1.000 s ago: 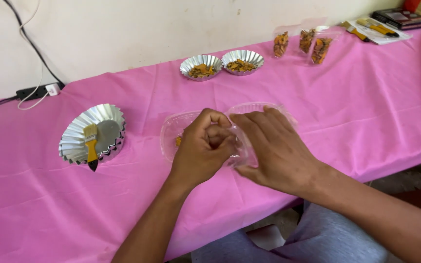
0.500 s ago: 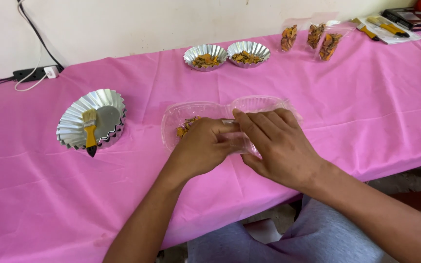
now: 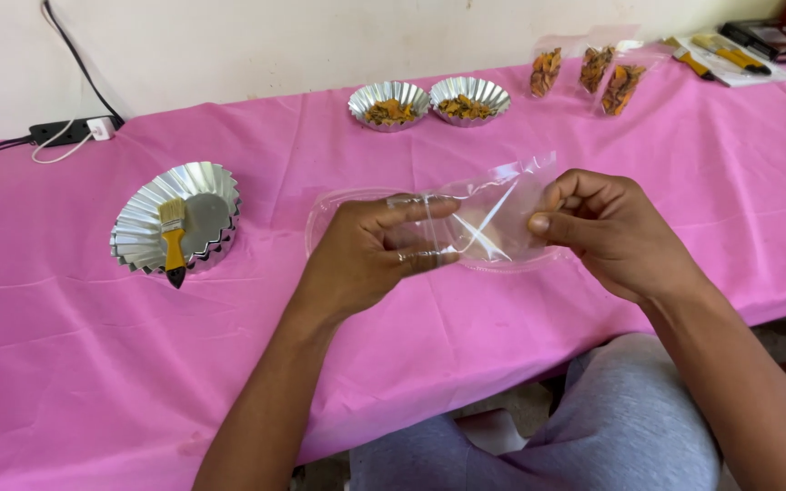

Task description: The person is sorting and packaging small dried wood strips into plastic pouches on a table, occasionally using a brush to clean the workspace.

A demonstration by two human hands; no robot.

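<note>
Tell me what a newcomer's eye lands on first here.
Centre frame, the left hand and right hand stretch a clear plastic bag between them above the pink tablecloth. At left sits a stack of fluted foil tins with a yellow-handled brush on top.

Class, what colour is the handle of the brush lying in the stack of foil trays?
Yellow, with a black tip, on the brush; the head view shows it.
</note>
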